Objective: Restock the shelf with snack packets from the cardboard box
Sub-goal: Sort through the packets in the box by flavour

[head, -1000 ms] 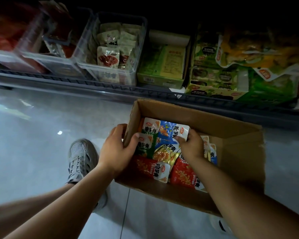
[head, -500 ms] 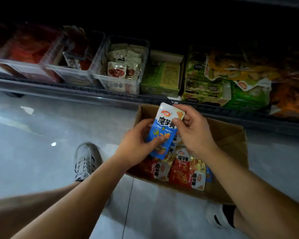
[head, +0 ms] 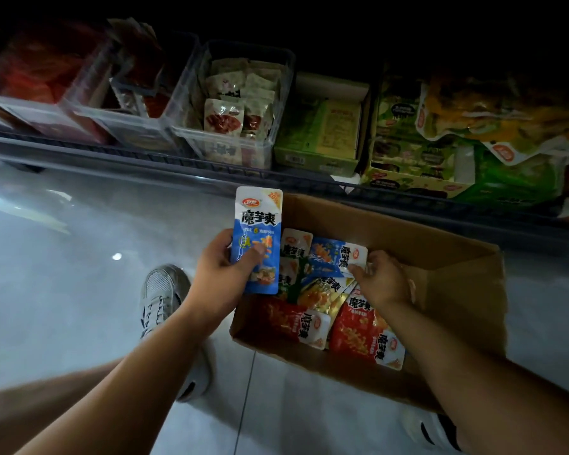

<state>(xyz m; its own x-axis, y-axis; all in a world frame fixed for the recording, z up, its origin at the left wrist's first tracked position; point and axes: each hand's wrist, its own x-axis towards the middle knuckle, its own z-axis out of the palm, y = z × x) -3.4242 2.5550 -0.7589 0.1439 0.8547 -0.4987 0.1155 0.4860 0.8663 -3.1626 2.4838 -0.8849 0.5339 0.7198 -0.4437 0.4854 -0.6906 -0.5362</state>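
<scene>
Location: dim shop aisle, glossy grey tiled floor, with a low shelf (head: 309, 183) fronted by a dark wire rail.

Item 1: blue-and-white foil snack packet (head: 258, 231), upright above the left edge of the open brown cardboard box (head: 440, 257). The left hand (head: 220, 277) grips its lower half, thumb across the front.
- Writing: bold black "魔芋爽"; a red oval logo above it, too small to read; an orange corner flash with "20".

Item 2: second blue packet (head: 332, 254), lying toward the box's far-left corner. The right hand (head: 381, 280) pinches its white sealed end.
- Writing: "魔芋爽" again.

Item 3: loose packets in the box. Two red packets (head: 358, 336) lie along the near edge, also printed "魔芋爽". A yellow packet (head: 319, 293) lies between the red and the blue.

Item 4: shelf stock.
- Clear plastic bin (head: 278, 103) of pale sachets, behind the rail.
- Green printed carton (head: 316, 136) just beside it, print unreadable.

Risks, as judged:
- The slick packet is held low, so it may flop or slide out on the reach to the shelf.
- An end-only pinch may slip, or drag neighbouring packets up.
- Mixed colours and poor light invite stocking the wrong bin.
</scene>
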